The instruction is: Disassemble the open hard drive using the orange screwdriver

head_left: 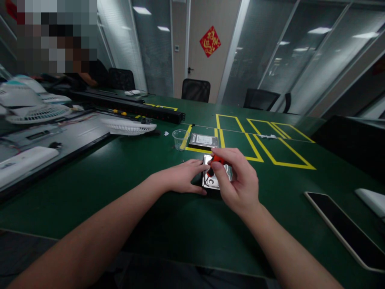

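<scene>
A silver hard drive (213, 183) lies on the green table in front of me, partly covered by my hands. My right hand (239, 176) is closed around a red and black screwdriver (218, 159), its shaft slanting down to the drive's left part. Against the drive's left edge rests my left hand (188, 176), fingers stretched and thumb apart, steadying nothing else that I can see. Just beyond lies a second hard drive (204, 140), label up, within yellow tape. Beside that one stands a clear plastic cup (179, 140); its contents are hard to make out.
Yellow tape rectangles (261, 161) mark the green table (144, 224). A tablet-like dark-screened device (343, 226) lies at right. On the left are a large flat panel (75, 138), a white fan grille (129, 127) and a long black bar (126, 105). A person sits at the far left.
</scene>
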Tool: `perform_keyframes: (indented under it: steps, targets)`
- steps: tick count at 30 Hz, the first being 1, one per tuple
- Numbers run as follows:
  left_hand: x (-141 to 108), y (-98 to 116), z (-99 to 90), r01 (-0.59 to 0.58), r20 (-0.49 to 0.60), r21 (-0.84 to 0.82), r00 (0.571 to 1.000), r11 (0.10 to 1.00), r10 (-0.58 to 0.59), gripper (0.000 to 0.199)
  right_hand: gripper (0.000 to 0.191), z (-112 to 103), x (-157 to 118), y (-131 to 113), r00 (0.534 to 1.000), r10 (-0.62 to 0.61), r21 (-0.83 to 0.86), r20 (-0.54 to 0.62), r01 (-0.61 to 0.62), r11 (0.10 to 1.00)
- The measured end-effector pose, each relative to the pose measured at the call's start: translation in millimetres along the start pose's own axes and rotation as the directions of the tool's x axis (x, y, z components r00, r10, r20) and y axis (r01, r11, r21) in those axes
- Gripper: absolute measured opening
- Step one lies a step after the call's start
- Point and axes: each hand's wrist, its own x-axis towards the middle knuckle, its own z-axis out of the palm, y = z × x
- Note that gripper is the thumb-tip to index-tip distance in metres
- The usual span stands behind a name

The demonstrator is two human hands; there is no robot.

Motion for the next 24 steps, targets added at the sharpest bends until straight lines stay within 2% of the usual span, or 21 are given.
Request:
perform_keyframes:
  steps: [10,24]
  targets:
    - [1.9,-0.3,1.1,0.006,-0.003,0.009,1.000,1.000,-0.006,0.087,0.035,0.6,-1.5,-1.3,0.999,0.037,0.023,0.000,-0.037,0.999]
    - [0.3,-1.8,1.5,-0.009,-0.004,0.005,1.000,1.000,0.009,0.095,0.031,-0.6,-2.8,-2.0,0.998,0.058,0.004,0.016,-0.058,0.998]
